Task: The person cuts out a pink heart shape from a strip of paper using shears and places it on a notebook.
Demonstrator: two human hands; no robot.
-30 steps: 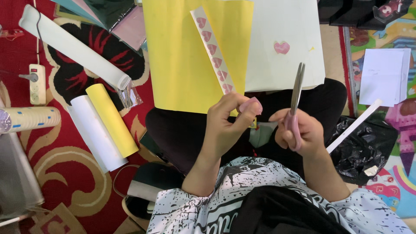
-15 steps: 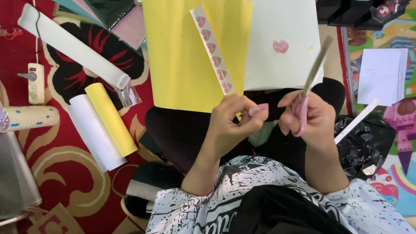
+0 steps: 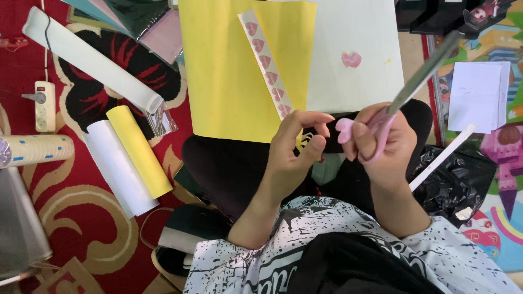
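My left hand [image 3: 297,149] pinches the lower end of a pale paper strip with pink hearts [image 3: 266,60] that lies up across a yellow sheet [image 3: 229,76]. A small yellow paper scrap [image 3: 303,142] shows under its fingers. My right hand [image 3: 381,144] grips pink-handled scissors [image 3: 417,81] and also pinches a small pink heart cutout [image 3: 344,129]; the blades point up to the right. A white sheet [image 3: 354,32] with one pink heart [image 3: 351,59] lies just beyond both hands.
Rolls of white [image 3: 117,169] and yellow paper [image 3: 139,152] lie on the red carpet at left, with a long white roll [image 3: 87,57], a power strip [image 3: 43,106] and a tape-like roll [image 3: 35,149]. A white notepad [image 3: 478,95], a white stick [image 3: 441,158] and a black bag [image 3: 463,182] are at right.
The scissors swung from upright to tilted toward the upper right. A pink heart cutout now shows at my right fingertips, and my hands have drawn slightly apart.
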